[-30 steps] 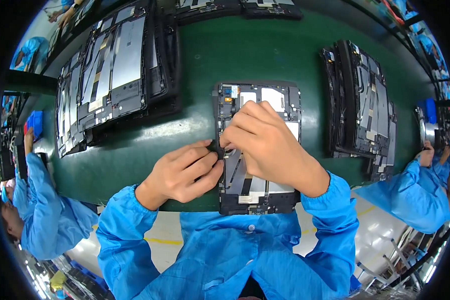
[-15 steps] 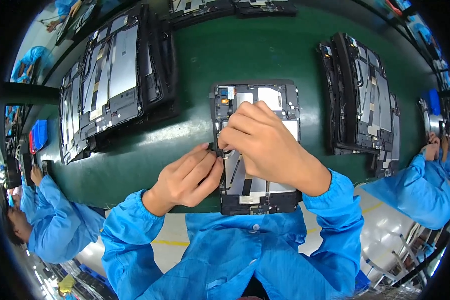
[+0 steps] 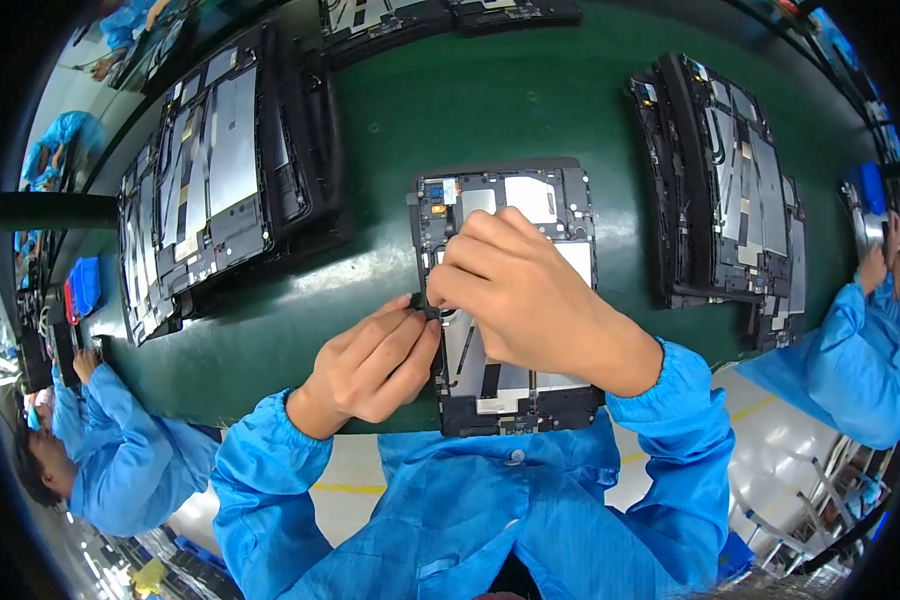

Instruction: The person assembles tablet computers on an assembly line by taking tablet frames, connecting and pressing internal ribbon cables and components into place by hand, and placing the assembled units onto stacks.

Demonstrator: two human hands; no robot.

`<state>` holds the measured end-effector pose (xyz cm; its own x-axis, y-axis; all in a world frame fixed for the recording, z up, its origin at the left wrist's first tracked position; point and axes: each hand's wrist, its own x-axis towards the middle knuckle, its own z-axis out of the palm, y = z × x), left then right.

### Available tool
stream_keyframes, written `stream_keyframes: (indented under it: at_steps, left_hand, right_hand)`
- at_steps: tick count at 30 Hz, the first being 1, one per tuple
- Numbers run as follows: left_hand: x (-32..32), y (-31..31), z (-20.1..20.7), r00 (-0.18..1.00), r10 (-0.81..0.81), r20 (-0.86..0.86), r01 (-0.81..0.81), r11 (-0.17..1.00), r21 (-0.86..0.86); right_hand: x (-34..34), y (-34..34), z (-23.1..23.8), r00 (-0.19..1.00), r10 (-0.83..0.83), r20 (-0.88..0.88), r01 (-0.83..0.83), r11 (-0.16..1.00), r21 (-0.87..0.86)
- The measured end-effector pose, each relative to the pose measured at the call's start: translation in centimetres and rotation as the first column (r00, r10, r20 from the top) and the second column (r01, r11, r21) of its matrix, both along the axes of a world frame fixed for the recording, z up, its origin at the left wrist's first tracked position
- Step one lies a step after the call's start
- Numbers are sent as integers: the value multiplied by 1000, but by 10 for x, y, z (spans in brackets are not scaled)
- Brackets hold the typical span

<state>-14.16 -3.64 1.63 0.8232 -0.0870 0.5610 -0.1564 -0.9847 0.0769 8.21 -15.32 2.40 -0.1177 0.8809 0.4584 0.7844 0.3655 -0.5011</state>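
An opened tablet lies in front of me near the table's front edge, its silver plates, black frame and thin cables exposed. My left hand is closed beside its left edge, with a small black part pinched between thumb and fingertips. Reaching across the tablet from the right, my right hand has its fingers pinched together at the same left edge, close to the left fingertips. Whatever the right fingers grip is hidden behind the hand, which also covers the tablet's middle.
Stacks of similar opened tablets stand on the green table: a left stack, a right stack and more tablets at the far edge. People in blue sleeves, a left co-worker and a right co-worker, sit at both sides.
The view has shifted slightly. Both hands stay at the tablet's left edge in nearly the same pinch; the black part shows a little more above the left fingertips.
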Motion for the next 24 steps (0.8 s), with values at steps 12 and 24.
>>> stream_keyframes:
  at_steps: [12, 24]
  left_hand:
    - [3, 3, 2, 1000, -5, -2, 5, 1000, 4]
    - [7, 14, 0, 994, -99, -45, 97, 994, -42]
  right_hand:
    - [-1, 0, 0, 1000, -9, 3, 9, 1000, 6]
    - [0, 0, 0, 1000, -11, -12, 11, 1000, 2]
